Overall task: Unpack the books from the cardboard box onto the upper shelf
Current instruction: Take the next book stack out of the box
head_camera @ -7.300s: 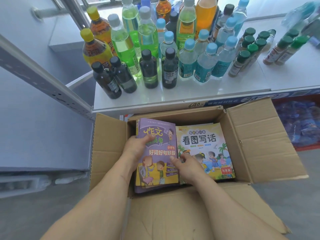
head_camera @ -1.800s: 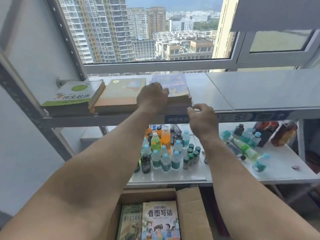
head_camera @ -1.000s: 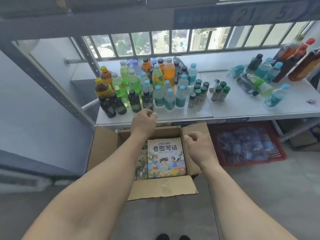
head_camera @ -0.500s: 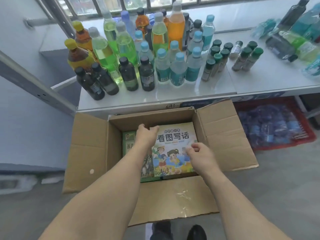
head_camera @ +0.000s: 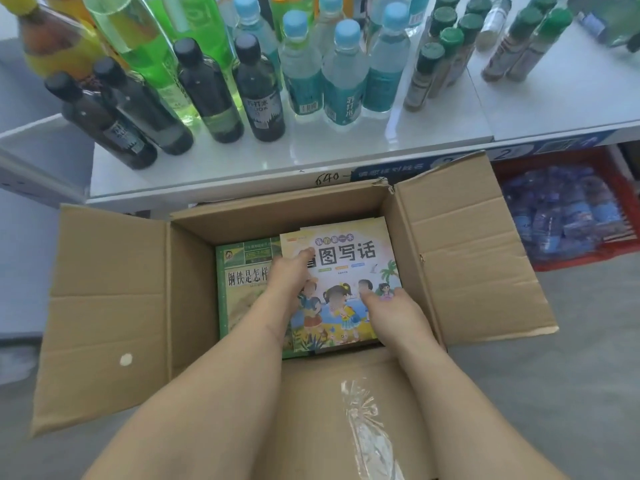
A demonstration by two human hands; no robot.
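Left hand (head_camera: pixel 287 277) lies flat, fingers (head_camera: pixel 302 255) straight on the yellow picture book (head_camera: pixel 349 268); right hand (head_camera: pixel 389 308) touches its lower right corner, grip not clear. Just left of the fingers lies a green book (head_camera: pixel 242 271), both inside the cardboard box (head_camera: pixel 107 306). Upper shelf out of view; at least these two books remain, judged mid-task.

Brown cardboard box (head_camera: pixel 110 306); inside, a green book (head_camera: pixel 242 289) beside a yellow book (head_camera: pixel 349 271) with cartoon children. Upper frame: bottles (head_camera: pixel 339 74) capped pale blue.
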